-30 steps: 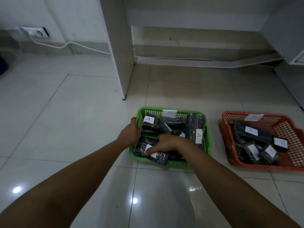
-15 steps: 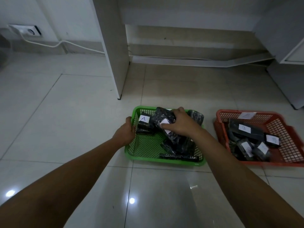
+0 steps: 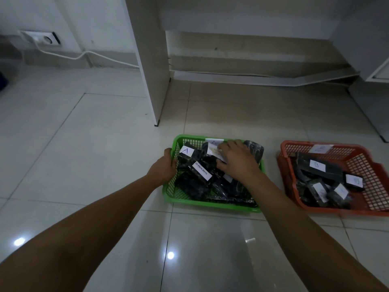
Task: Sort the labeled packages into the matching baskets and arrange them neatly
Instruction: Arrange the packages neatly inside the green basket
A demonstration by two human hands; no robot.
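Note:
A green basket (image 3: 210,204) labelled A sits on the floor, holding several black wrapped packages with white labels. My left hand (image 3: 163,168) grips its left rim. Inside the basket, my right hand (image 3: 236,160) rests palm down on a black package (image 3: 212,153) near the back wall, fingers closed over its white label. One package with a long white label (image 3: 202,170) lies diagonally left of that hand. To the right stands a red basket (image 3: 376,199) labelled B with several black packages (image 3: 317,166) marked B.
A white furniture panel (image 3: 151,60) stands upright behind the green basket, its foot close to the basket's back left. A wall socket (image 3: 45,39) with a white cable is at far left. A cabinet corner (image 3: 379,72) is at right. Glossy floor tiles surround both baskets.
My right hand carried a package from the basket's front to the back, and now presses it down there. The left hand kept its hold on the rim.

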